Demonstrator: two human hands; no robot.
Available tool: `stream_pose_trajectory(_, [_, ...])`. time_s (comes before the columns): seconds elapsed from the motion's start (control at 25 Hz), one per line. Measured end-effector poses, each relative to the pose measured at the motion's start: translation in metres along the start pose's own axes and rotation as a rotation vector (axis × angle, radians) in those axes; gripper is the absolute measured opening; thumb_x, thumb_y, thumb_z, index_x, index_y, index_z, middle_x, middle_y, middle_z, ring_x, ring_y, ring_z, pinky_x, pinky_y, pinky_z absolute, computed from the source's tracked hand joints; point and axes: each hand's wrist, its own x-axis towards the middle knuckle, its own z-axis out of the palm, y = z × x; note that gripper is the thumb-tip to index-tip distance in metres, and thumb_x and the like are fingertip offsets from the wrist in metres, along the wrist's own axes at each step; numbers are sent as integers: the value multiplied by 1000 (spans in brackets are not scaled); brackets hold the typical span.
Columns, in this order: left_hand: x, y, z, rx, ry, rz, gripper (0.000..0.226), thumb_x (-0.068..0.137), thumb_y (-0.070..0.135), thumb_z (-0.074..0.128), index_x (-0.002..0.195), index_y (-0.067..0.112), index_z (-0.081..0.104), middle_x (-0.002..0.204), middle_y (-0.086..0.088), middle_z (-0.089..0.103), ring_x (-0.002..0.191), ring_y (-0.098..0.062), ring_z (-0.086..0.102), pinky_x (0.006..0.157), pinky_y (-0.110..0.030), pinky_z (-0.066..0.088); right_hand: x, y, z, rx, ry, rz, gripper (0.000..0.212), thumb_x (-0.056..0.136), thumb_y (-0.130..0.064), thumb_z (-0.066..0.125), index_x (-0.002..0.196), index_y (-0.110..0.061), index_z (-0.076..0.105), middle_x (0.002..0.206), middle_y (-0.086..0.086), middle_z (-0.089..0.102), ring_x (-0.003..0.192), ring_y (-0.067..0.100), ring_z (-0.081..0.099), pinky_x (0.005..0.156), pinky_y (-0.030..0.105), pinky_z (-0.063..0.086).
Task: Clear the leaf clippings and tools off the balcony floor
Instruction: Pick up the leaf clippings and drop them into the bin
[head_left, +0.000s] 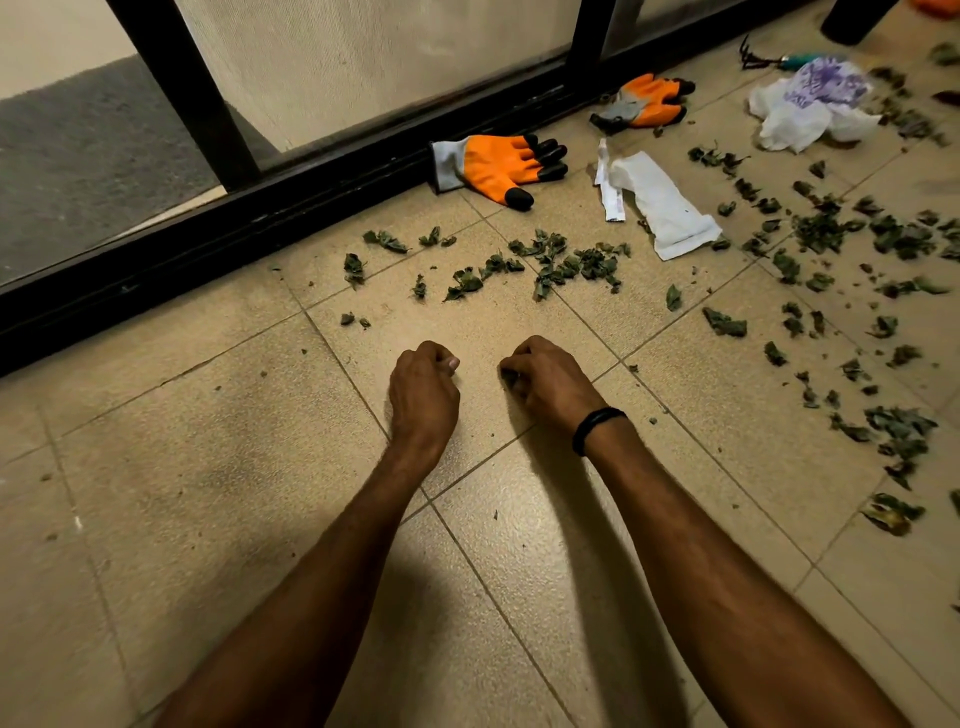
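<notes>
The only containers in view are soft ones. A white bag (810, 106) with purple print lies crumpled on the floor (208, 493) at the far right, and its folds hide whatever is in it. Nearer the middle a white packet (662, 208) lies flat and looks torn at one end, with a loose strip beside it; nothing can be seen inside. A dark round object (854, 15) is cut off by the top edge.

The clippings (571, 260) are small, dark green, curled and dry-looking. They lie in a loose band from just beyond the hands out to the right, thickest along the right edge, and some surround the packet and reach the bag. Fine crumbs dot the beige tiles closer in.

Both hands rest knuckles-up on the floor, near each other. The left hand (423, 387) is curled into a fist with nothing showing in it. The right hand (553, 382), with a black band (597, 428) on its wrist, has its fingers curled round a few green clippings that show at the fingertips.

One orange glove (498, 166) lies against the black door track (260, 218), and a second glove (644, 101) lies further along it. A small rake (774, 61) with a teal handle lies past the bag, near the top right corner
</notes>
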Motion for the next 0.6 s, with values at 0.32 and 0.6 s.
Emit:
stream_pose_trajectory(0.32, [-6,6,-3,9,-16,11,9,97,16,58,94,14,65,95,-7,64,89,-20,55,71,-31,41,-19,-20,17,-26,177,35,18,90,-9,57,95,-12,74,99,5,59,91,22,56,76,35,50])
stream_pose_trajectory(0.6, [-11,10,-17,9,21,0,10,97,15,58,93,12,66,94,-8,65,88,-19,55,71,-30,40,-24,-42,27,-144,234,214,24,94,5,41,97,-3,63,103,16,56,97,31,53,69,32,38])
